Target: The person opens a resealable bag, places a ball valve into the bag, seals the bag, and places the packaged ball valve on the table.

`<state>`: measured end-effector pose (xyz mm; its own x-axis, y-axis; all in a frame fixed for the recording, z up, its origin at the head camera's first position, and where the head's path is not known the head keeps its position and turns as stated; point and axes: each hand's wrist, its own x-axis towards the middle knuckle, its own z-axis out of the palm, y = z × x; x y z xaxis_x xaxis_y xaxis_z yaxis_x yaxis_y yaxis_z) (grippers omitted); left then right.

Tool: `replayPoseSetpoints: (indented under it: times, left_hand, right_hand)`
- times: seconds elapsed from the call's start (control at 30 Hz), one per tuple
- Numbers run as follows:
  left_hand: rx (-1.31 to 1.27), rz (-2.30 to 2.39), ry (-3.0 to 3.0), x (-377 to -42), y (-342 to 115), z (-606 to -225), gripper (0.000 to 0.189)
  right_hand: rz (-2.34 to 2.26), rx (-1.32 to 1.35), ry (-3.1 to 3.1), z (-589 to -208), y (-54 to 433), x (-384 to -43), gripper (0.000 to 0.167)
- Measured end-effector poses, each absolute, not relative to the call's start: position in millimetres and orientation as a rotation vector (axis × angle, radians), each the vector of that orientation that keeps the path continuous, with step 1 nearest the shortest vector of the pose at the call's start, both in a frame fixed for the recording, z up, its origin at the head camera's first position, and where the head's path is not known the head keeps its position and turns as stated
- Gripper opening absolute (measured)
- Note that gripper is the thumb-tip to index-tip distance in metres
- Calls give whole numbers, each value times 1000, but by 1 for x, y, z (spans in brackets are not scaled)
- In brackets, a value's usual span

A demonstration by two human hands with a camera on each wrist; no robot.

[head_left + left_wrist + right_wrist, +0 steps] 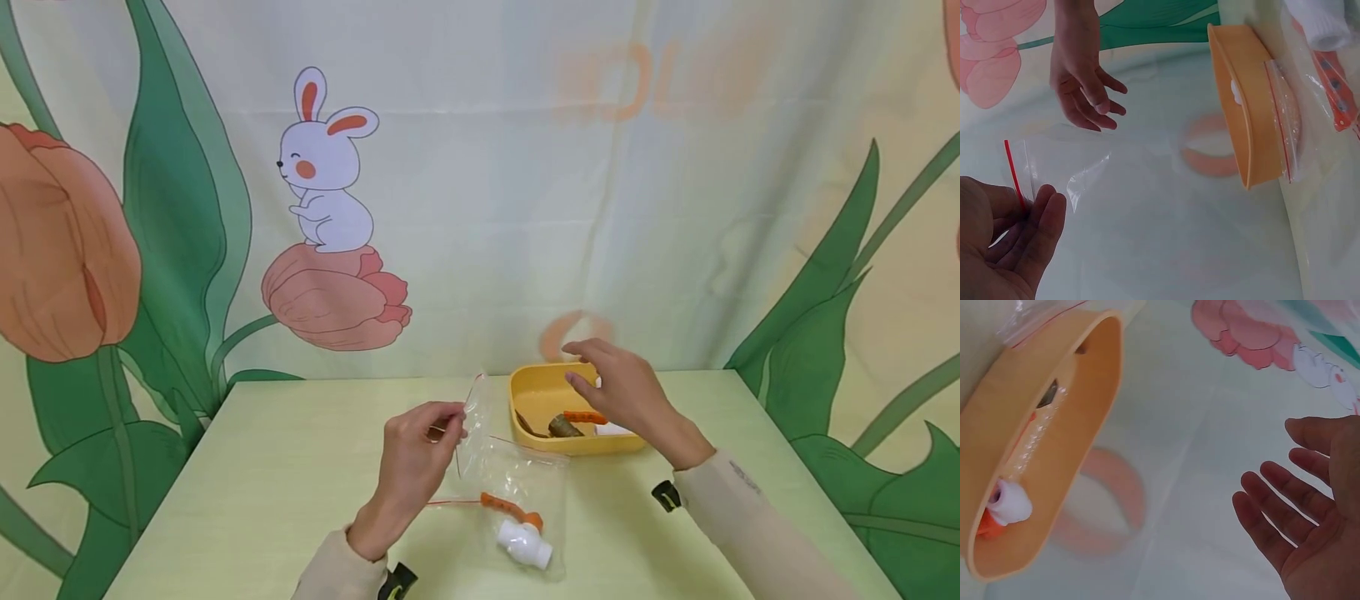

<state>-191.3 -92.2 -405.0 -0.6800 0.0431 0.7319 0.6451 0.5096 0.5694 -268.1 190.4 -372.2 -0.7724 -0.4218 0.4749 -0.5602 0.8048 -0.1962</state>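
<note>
Red-edged, the clear flat plastic bag (476, 421) pinched in my left hand (417, 458) stands left of my empty, loosely spread right hand (630, 387).

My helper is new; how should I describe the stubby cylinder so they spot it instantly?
Find the yellow tray on the pale table's far side. Inside, near its front wall, lies the stubby cylinder. Its thick body and dull olive colour set it apart from the bright orange strip and thin brown piece.
</note>
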Motion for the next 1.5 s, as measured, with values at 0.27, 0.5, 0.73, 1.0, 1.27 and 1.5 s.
replayPoseSetpoints:
  times: [0.27, 0.5, 0.73, 1.0, 1.27, 1.5]
  left_hand:
    - [-566, -1173, -2083, -194, -90, -407, 12]
    - [-542, -1201, -2102, -194, -90, -409, 13]
    - [-539, -1199, -2088, -195, -89, -411, 12]
    - [-516, -1191, -2101, -197, -87, -415, 14]
    - [-518, -1189, -2098, -198, -85, -417, 14]
    - [-524, -1176, -2092, -199, -83, -418, 13]
  right_hand:
    - [403, 735, -2768, -391, 196, -292, 39]
    - [427, 800, -2848, -406, 184, -311, 39]
    - [443, 825, -2934, -424, 159, -325, 41]
    - [373, 796, -3004, -450, 144, -337, 38]
    - [404, 824, -3092, -467, 136, -344, 31]
    - [431, 738, -3187, -474, 133, -349, 32]
